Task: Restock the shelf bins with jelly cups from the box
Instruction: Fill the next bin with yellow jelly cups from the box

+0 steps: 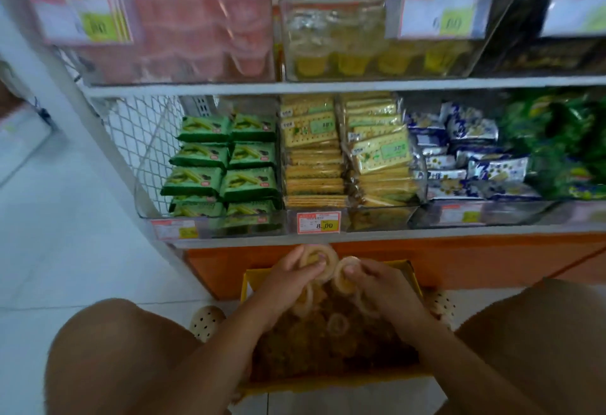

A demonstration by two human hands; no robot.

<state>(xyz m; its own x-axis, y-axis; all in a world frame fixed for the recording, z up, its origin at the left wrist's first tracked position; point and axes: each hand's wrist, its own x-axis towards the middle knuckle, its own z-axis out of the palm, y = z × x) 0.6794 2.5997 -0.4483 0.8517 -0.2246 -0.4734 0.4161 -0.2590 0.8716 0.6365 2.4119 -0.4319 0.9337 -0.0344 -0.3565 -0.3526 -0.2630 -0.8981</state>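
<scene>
A yellow cardboard box (414, 278) sits on the floor between my knees, filled with several orange jelly cups (337, 324). My left hand (288, 278) grips jelly cups (319, 259) at the box's far edge, fingers curled round them. My right hand (377, 283) pinches another jelly cup (344, 275) right beside them. Up on the top shelf, a clear bin (331, 54) holds yellow jelly cups, and the bin (183, 31) to its left holds pink ones.
The middle shelf holds clear bins of green wafer packs (226, 165), yellow cracker packs (344, 159), blue-white packs (469, 155) and green bags (564, 149). An orange base panel (459, 260) runs behind the box. White floor tiles lie to the left.
</scene>
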